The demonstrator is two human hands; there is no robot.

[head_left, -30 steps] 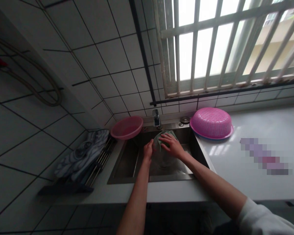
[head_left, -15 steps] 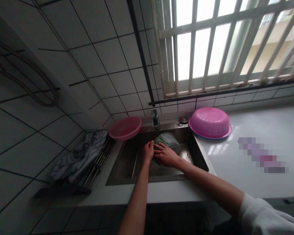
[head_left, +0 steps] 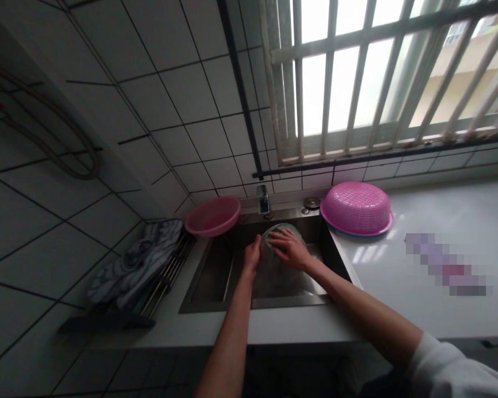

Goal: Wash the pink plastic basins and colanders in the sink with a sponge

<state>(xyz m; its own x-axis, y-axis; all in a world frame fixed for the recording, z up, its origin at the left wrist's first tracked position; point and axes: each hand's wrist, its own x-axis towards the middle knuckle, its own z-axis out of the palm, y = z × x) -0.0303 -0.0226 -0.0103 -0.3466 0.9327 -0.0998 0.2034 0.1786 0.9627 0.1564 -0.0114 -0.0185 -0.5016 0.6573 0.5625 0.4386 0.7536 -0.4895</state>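
Both my hands are down in the steel sink [head_left: 213, 273]. My left hand [head_left: 252, 255] is closed on the left edge of a rounded grey metal bowl [head_left: 279, 273] and steadies it. My right hand [head_left: 291, 249] lies over the top of the bowl, its fingers pressing a green cloth [head_left: 273, 234] against the far side. Most of the bowl is hidden under my right hand and wrist.
A short tap [head_left: 263, 200] stands behind the sink. A pink basin [head_left: 213, 215] sits at the sink's back left corner. An upturned pink colander [head_left: 357, 207] rests on the white counter [head_left: 398, 293] to the right. A patterned cloth [head_left: 136, 262] lies over a rack on the left.
My right hand slid the green cloth toward me over the bowl, then back up to its far side. My left hand has stayed on the bowl's edge.
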